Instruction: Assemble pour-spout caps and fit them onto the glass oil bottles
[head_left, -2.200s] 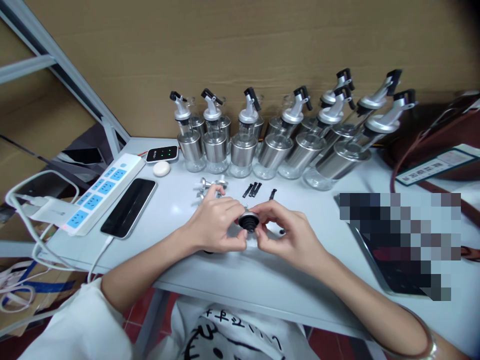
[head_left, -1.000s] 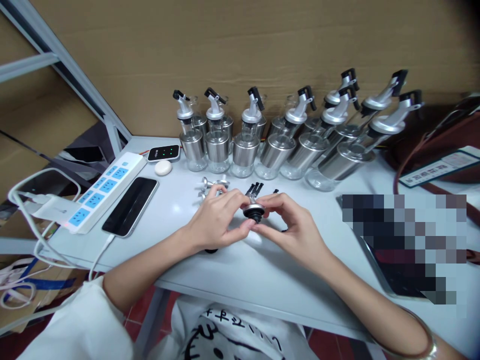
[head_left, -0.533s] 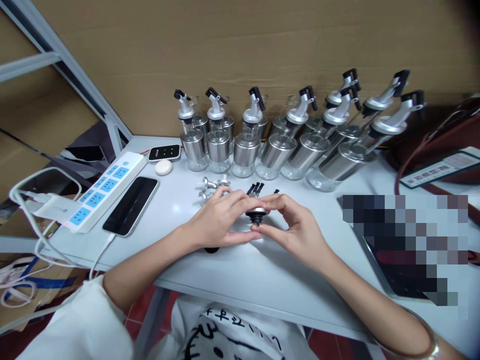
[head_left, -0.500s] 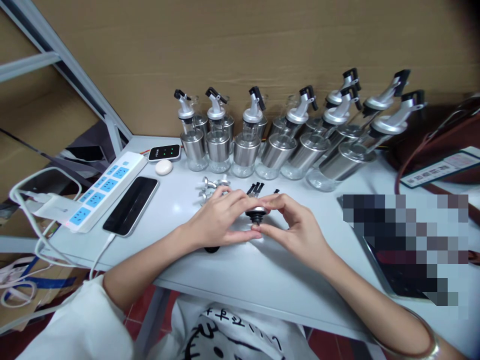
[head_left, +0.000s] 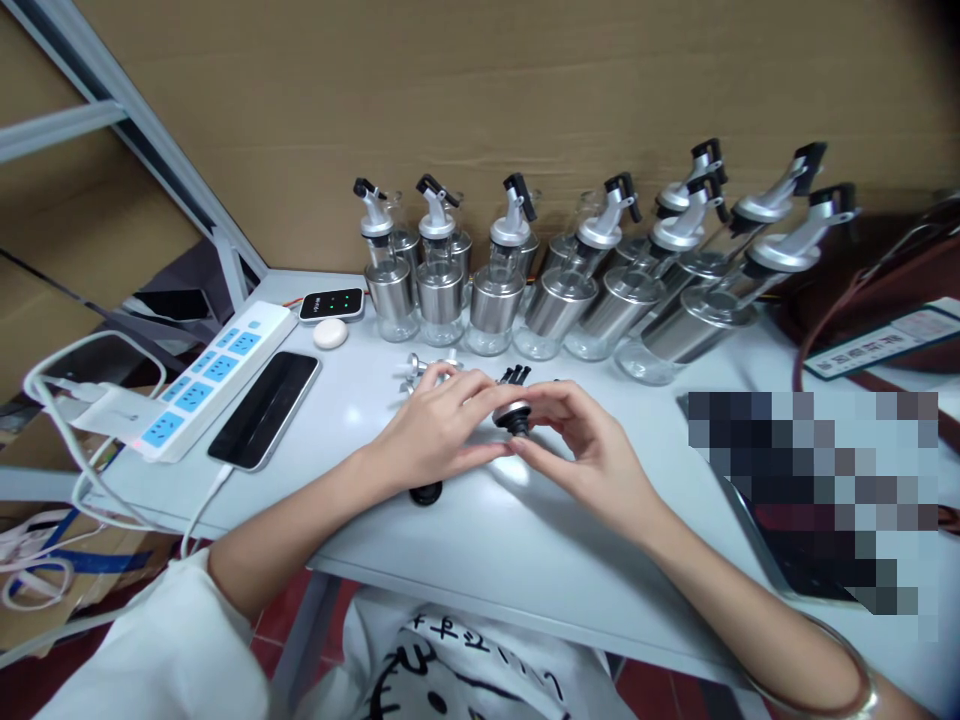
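Between my left hand (head_left: pixel 439 428) and my right hand (head_left: pixel 592 445), a silver bottle pourer spout (head_left: pixel 514 418) is gripped with its black ribbed stopper facing down toward me. Thumbs press near the stopper's lower end, and fingers rest on the silver part; the top of the spout is hidden by them. Silver spout pieces (head_left: pixel 417 366) lie beyond my left hand, partly covered by it. Several small black levers (head_left: pixel 516 375) sit just behind the held spout. A black round part (head_left: pixel 426 494) lies under my left wrist.
Glass-and-steel bottles (head_left: pixel 499 300) with pourer tops stand along the back. At left are a power strip (head_left: pixel 202 385), a phone (head_left: pixel 264 410), a small display device (head_left: pixel 331 305) and a white round case (head_left: pixel 330 334). A dark tablet-like object (head_left: pixel 795 560), partly blurred, lies right.
The pourer spout has tilted slightly in my fingers, and my thumbs have shifted up a little against the stopper. The black round part under my left wrist shows more.
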